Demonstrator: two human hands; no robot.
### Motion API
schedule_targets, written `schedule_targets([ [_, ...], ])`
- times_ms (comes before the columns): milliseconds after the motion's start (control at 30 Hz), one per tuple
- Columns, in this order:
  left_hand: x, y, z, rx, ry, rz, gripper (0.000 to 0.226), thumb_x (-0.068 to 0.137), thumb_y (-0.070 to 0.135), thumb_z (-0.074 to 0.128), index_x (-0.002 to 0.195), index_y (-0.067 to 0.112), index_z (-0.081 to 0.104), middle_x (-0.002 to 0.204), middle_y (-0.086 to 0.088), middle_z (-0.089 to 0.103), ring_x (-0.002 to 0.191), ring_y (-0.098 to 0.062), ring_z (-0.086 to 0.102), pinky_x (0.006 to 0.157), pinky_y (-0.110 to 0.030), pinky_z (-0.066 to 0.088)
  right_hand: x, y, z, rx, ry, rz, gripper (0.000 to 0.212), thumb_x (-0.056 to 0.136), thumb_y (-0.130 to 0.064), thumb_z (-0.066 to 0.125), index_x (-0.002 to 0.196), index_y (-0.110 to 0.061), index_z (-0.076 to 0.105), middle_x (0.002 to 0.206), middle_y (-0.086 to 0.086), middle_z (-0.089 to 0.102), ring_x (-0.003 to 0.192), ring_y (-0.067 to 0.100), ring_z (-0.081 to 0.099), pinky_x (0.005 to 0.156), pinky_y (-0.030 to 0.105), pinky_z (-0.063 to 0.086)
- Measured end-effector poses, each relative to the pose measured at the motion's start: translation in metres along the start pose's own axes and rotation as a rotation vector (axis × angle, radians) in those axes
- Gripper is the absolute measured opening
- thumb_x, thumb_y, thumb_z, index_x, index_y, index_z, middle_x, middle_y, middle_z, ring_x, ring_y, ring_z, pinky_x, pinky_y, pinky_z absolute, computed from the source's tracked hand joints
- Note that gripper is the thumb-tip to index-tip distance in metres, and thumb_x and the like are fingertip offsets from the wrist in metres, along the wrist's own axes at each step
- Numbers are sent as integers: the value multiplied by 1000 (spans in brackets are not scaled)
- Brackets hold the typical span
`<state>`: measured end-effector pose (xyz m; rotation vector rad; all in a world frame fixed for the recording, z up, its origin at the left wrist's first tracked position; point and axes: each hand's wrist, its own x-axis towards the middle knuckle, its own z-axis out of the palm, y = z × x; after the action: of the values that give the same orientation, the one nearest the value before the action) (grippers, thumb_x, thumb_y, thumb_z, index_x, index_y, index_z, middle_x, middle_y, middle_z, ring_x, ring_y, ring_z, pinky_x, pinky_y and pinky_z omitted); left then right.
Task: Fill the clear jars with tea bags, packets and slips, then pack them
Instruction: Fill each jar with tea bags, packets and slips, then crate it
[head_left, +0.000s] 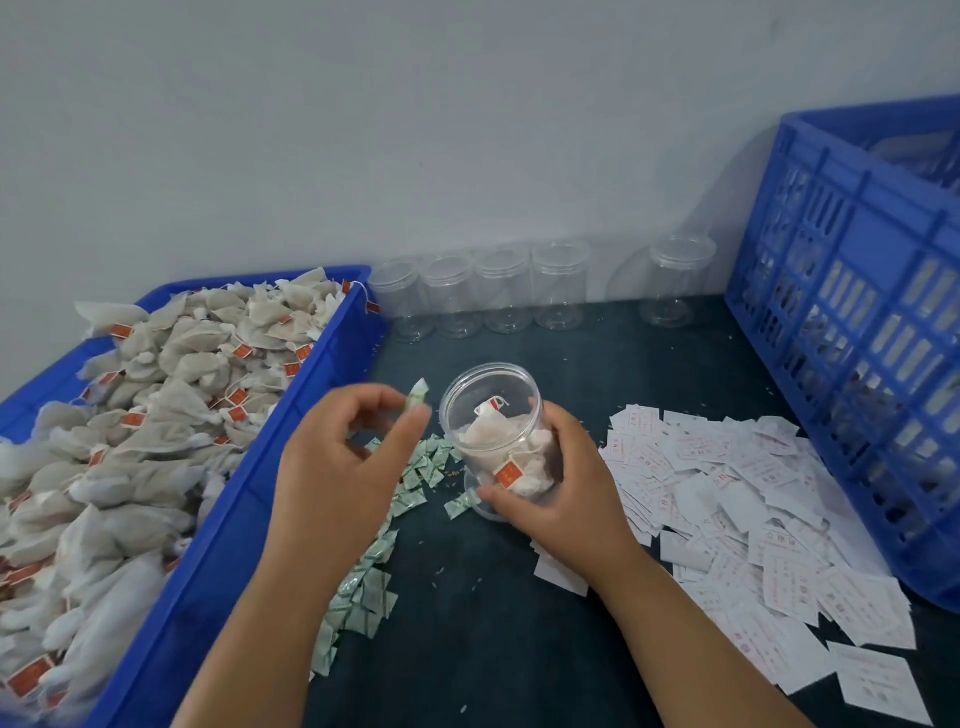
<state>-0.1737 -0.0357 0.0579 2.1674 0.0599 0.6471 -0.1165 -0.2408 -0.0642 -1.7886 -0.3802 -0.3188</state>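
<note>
My right hand (550, 488) grips a clear jar (493, 410), tilted toward me and partly filled with tea bags (519, 457) with red tags. Just left of the jar's mouth, my left hand (343, 467) pinches a small green-and-white packet (418, 396) between thumb and fingertips. More such packets (374, 582) lie strewn on the dark table (483, 623) under my left wrist. White slips with red print (753, 519) are heaped to the right. A blue tray (228, 545) on the left is piled with tea bags (130, 441).
Several empty clear jars (501, 296) stand in a row against the back wall, one more (675, 283) set apart to the right. A tall blue slatted crate (857, 338) fills the right side. Loose grains dot the table.
</note>
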Motion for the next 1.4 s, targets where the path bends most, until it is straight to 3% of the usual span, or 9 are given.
schedule_targets([
  [200,37,28,22,125,-274,71,46,83,63,73,124,46,64,128,30,57,118,6,55,97,-26,50,-2,-4,0,-13,-28,-46,91,69,-71,90,146,-49,47,139,-23,60,128,3,61,96,8,46],
  [367,24,8,43,-272,160,-207,17,97,52,62,112,44,64,105,30,67,94,10,64,81,-25,52,2,-4,-6,-25,111,14,91,70,-67,91,147,-44,48,136,-23,59,127,4,61,98,24,55],
  [467,-7,-16,63,-157,-118,-275,1,98,35,69,97,34,69,89,27,69,79,6,64,73,-22,51,6,-3,-13,46,291,56,86,74,-59,93,145,-34,52,136,-14,64,125,13,66,96,39,61],
  [567,-53,-28,87,120,-495,-79,2,95,36,71,93,36,72,86,26,69,80,4,65,73,-19,49,10,-3,-18,46,463,107,81,73,-61,91,141,-35,54,128,-16,67,116,11,70,90,39,63],
  [667,-84,-32,105,274,-625,114,32,87,59,70,116,46,70,96,24,56,91,1,58,78,-20,49,13,-3,-21,79,517,168,77,74,-62,90,137,-36,55,126,-13,69,112,13,72,89,45,64],
  [1033,-86,-42,103,403,-547,583,37,91,64,64,110,37,80,120,15,69,105,-15,64,78,-31,58,9,-11,-20,100,428,155,78,75,-58,89,141,-33,56,130,-13,68,117,13,70,92,44,63],
  [1167,-88,-42,107,409,-469,724,14,97,37,70,98,28,80,110,12,75,94,-17,69,72,-34,58,8,-14,-20,108,406,154,83,74,-59,89,144,-32,54,133,-15,66,119,10,69,92,40,64],
  [1267,-91,-39,103,331,-397,532,12,98,33,63,92,29,73,91,13,72,82,-11,67,69,-35,57,8,-14,-21,121,418,160,80,73,-57,91,141,-35,56,131,-16,68,118,11,70,94,42,63],
  [1400,-79,-29,89,-46,-170,-105,9,95,30,71,95,39,74,81,22,75,74,0,72,67,-17,56,10,-13,-20,138,405,178,77,72,-57,91,139,-40,56,128,-17,69,115,7,71,92,38,64],
])
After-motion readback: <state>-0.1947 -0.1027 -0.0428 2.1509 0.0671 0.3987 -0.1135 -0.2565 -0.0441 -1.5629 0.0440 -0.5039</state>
